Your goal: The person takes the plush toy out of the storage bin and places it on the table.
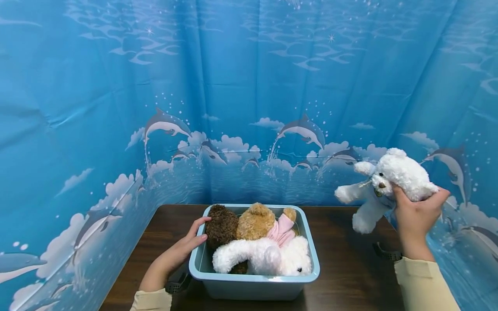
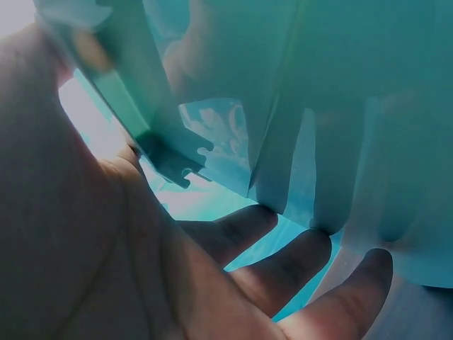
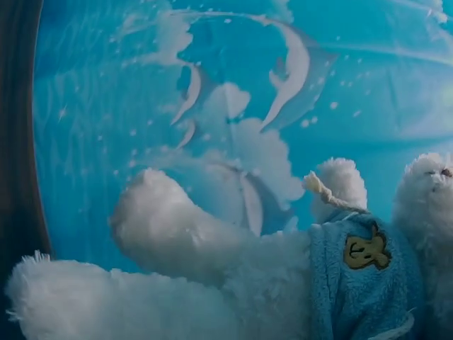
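My right hand (image 1: 418, 214) grips a white teddy bear (image 1: 402, 170) by its head, up in the air to the right of a light-blue plastic tub (image 1: 254, 278). Its legs dangle leftward, and the right wrist view shows its blue shirt (image 3: 368, 283) with a small bear-face patch. My left hand (image 1: 186, 242) holds the tub's left rim, thumb on the rim. In the left wrist view several fingertips (image 2: 318, 241) rest against the tub's outer wall (image 2: 340, 156). Inside lie a dark brown plush (image 1: 221, 226), a tan teddy bear (image 1: 256, 221) in pink and a white plush (image 1: 297, 257).
The tub stands on a dark wooden table (image 1: 346, 268). Behind and on both sides hangs a blue curtain (image 1: 233, 86) printed with dolphins, close to the table's edges. Each wrist wears a dark strap (image 1: 387, 252).
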A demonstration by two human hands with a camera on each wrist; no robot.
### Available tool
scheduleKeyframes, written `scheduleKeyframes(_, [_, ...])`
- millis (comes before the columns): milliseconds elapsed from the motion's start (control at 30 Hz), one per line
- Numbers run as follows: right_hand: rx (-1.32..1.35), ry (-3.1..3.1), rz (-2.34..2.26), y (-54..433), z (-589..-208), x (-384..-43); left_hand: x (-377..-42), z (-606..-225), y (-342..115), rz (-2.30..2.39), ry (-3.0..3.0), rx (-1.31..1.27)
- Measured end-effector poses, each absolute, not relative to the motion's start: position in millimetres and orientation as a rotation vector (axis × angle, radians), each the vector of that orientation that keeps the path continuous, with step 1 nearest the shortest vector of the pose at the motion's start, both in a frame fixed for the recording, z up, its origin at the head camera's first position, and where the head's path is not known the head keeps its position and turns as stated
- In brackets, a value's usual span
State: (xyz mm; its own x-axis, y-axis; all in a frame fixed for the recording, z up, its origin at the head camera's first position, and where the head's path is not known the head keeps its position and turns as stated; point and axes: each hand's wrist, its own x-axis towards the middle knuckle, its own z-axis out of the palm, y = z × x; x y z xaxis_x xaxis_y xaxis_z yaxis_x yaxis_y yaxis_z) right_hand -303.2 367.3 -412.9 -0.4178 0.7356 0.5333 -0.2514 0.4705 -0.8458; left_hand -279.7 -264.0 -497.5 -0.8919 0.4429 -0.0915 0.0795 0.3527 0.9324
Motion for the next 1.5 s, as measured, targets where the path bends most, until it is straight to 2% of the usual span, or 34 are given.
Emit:
scheduleKeyframes(233, [-0.576, -1.748, 1.203, 385.4, -422.0, -316.0, -279.7, -499.4, -261.9, 1.545, 2.297, 0.459])
scheduleKeyframes(500, [-0.672, -1.822, 1.297, 402.0, -451.1, -331.8, -279.2, -496.6, -262.5, 1.549, 2.303, 0.455])
scheduleKeyframes(1000, [-0.702, -1.997, 1.325, 422.2, -475.0, -334.4, -278.9, -497.5, -264.0, 1.544, 2.313, 0.449])
scheduleKeyframes(1267, [-0.721, -2.236, 1.253, 437.6, -500.9, -331.9, -278.0, -496.8, -264.2, 1.534, 2.313, 0.44])
scheduleKeyframes(1500, [-0.795, -2.318, 1.328, 431.7, -527.6, -330.3, -282.3, -501.7, -264.0, 1.548, 2.304, 0.435])
